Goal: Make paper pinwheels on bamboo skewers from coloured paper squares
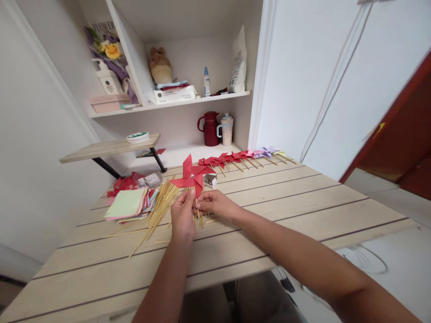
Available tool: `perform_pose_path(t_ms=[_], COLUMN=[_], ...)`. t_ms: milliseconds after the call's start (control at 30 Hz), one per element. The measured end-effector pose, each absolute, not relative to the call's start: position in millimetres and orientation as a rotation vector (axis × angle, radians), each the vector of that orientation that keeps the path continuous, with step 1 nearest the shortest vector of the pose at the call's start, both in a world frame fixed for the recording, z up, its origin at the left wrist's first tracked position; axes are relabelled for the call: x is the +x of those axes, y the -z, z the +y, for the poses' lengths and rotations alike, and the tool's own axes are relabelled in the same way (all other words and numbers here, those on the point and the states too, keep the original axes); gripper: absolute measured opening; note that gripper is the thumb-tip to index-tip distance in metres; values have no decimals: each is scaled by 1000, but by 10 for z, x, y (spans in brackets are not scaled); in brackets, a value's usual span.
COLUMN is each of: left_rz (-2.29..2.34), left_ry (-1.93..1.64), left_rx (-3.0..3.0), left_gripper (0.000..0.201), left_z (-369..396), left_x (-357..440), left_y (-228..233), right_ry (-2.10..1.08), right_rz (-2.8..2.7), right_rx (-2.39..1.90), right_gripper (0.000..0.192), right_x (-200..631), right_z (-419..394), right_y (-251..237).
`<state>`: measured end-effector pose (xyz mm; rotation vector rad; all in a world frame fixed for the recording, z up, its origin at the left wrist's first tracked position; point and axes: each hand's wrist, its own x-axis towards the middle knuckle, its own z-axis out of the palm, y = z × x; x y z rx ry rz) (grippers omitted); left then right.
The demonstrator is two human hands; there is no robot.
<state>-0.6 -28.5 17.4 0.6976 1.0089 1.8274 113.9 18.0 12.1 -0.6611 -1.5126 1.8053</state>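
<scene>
A red paper pinwheel (pixel 192 175) with a small silver pin at its centre stands upright on a thin wooden stick, held up over the table. My left hand (pixel 183 213) is closed on it just below the blades, thumb pointing up. My right hand (pixel 212 202) pinches the stick close beside the left fingers. Just behind the pinwheel is a small open box (pixel 210 181) with metallic bits inside. To the left of my hands lies a loose heap of wooden sticks (pixel 158 211). Some stick ends also show below my fingers.
Square coloured papers (pixel 126 204) are stacked left of the sticks, near red paper pieces (pixel 126 183) and a clear plastic box (pixel 150 180). Finished pinwheels (pixel 235 157) line the table's back edge. A small raised shelf (pixel 111 148) stands back left; a red jug (pixel 211 130) and a cup (pixel 227 130) stand behind.
</scene>
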Motion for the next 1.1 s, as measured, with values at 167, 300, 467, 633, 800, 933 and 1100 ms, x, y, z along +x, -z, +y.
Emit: perform_pose_path(t_ms=[167,300,467,633,800,933,1100], left_rz=[1041,1013,980,945,939,938,931], left_ry=[-1939,-1968,-1955,-2041,-2028,-1969,-1898], left_rx=[653,580,520,512,529,506,503], left_gripper=[43,43,47,39,40,46,48], left_z=[-291,-324,-327,-305,-308,-328,-345], left_x=[-22,-57,-84,-84,-80,-61,-34], left_y=[-177,-172,-156,-163,-167,-198,-236], right_ry=[-1806,-1897,-1961,-1852,-1820,-1807,-1784], right_rz=[-1589,-1573,-1527,-1458,-1489,-1505,-1520], right_rx=[-680,-618,-591,-712,-766,-770,-779], right_gripper=[33,38,41,36,31,32,34], right_x=[1155,1127,1095,1092,1086,1073,1068], right_z=[177,158,144,177,170,162,177], right_y=[-92,-65,-37,11,12,23,54])
